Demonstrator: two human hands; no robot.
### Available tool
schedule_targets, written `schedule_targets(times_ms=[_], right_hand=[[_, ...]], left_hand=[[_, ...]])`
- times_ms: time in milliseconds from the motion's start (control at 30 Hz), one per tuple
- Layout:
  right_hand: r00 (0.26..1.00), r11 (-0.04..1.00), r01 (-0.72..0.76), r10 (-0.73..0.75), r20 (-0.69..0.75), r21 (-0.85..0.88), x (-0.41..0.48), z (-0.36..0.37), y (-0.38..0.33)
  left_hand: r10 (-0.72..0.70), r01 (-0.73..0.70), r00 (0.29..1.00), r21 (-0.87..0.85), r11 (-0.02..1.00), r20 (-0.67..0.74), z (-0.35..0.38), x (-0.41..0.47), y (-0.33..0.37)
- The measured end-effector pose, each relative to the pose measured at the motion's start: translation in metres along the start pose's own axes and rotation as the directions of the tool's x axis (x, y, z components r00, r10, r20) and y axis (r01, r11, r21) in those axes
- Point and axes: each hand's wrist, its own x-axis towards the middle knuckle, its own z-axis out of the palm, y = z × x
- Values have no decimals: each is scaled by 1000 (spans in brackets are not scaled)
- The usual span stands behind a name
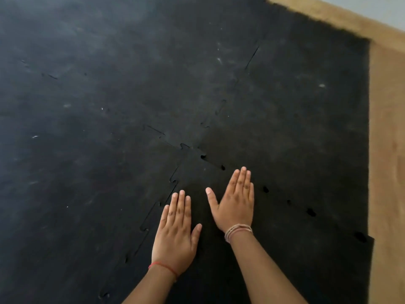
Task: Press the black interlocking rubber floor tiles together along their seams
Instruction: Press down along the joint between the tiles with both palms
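Black interlocking rubber floor tiles (109, 95) cover most of the floor. Their puzzle-shaped seams meet at a junction (192, 149). My left hand (176, 233) lies flat, palm down, on the near tile, just right of the seam (153, 216) that runs toward the lower left. My right hand (235, 202) also lies flat, its fingertips close to the seam (266, 189) running to the right, where small gaps show. Both hands hold nothing. A red thread sits on the left wrist, pale threads on the right wrist.
Bare tan floor (388, 150) borders the tiles on the right and at the top right. The near right tile ends at a corner (370, 238). A pale wall strip (385, 9) shows at the top right corner.
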Motion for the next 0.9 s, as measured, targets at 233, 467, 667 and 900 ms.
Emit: schedule_targets(times_ms=[233, 467, 667, 900], right_hand=[[999, 999, -18, 20, -41, 48, -2, -1, 0], [950, 951, 310, -310, 43, -5, 24, -5, -17], [965, 966, 259, -258, 55, -23, 18, -4, -18], [979, 979, 203, -202, 18, -19, 7, 5, -15]], left_hand=[[-24, 24, 998, 10, 1000, 50, -6, -1, 1], [-16, 16, 1000, 12, 1000, 12, -5, -1, 2], [-35, 35, 999, -4, 999, 10, -7, -4, 2], [-30, 32, 997, -25, 999, 76, -5, -1, 0]])
